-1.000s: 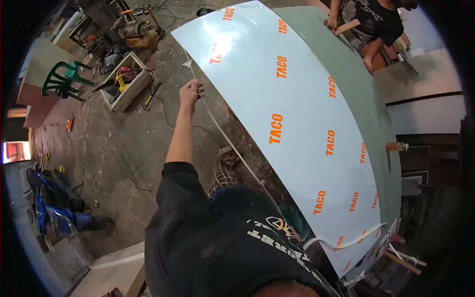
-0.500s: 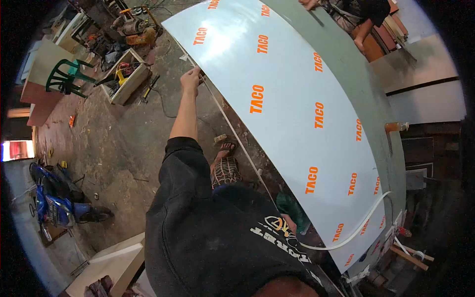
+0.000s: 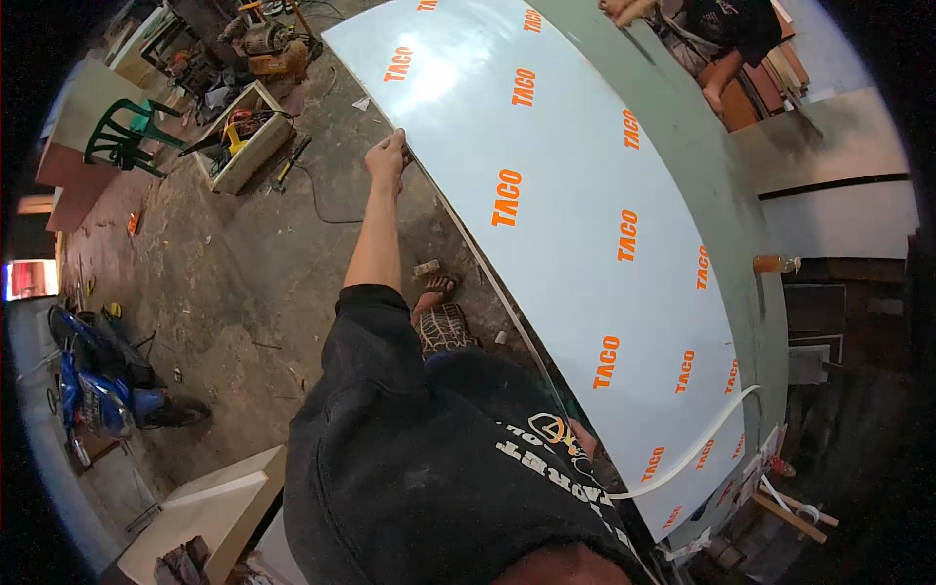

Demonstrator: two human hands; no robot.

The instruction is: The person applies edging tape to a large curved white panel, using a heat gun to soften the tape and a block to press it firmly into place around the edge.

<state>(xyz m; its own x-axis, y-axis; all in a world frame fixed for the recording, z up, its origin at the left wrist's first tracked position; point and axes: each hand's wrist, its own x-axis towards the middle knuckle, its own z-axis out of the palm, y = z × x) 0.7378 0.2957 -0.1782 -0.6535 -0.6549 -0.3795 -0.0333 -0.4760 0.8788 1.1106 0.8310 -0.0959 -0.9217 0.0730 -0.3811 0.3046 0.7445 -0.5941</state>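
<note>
A long white sheet-covered panel (image 3: 565, 146) with orange print and a curved far side lies in front of me. My left hand (image 3: 387, 159) is closed at its near edge, pinching a thin pale edging strip (image 3: 720, 427). The strip runs along that edge toward my body, and its loose white end curls over the panel's near right part. My right hand (image 3: 583, 439) shows only in part beside my black hoodie, low by the same edge; its fingers are hidden.
Beyond the panel lies a grey-green surface (image 3: 673, 97) with a bottle of amber liquid (image 3: 775, 264). Another person's hand (image 3: 624, 12) rests at its far end. On the floor to the left are a wooden toolbox (image 3: 244, 136), a hammer (image 3: 292, 163), a green chair (image 3: 122, 136) and a blue motorbike (image 3: 107, 400).
The strip stretched from my left hand has come in closer to the panel's edge. My left hand stays at the edge, shifted slightly right in view. My body leans a little differently.
</note>
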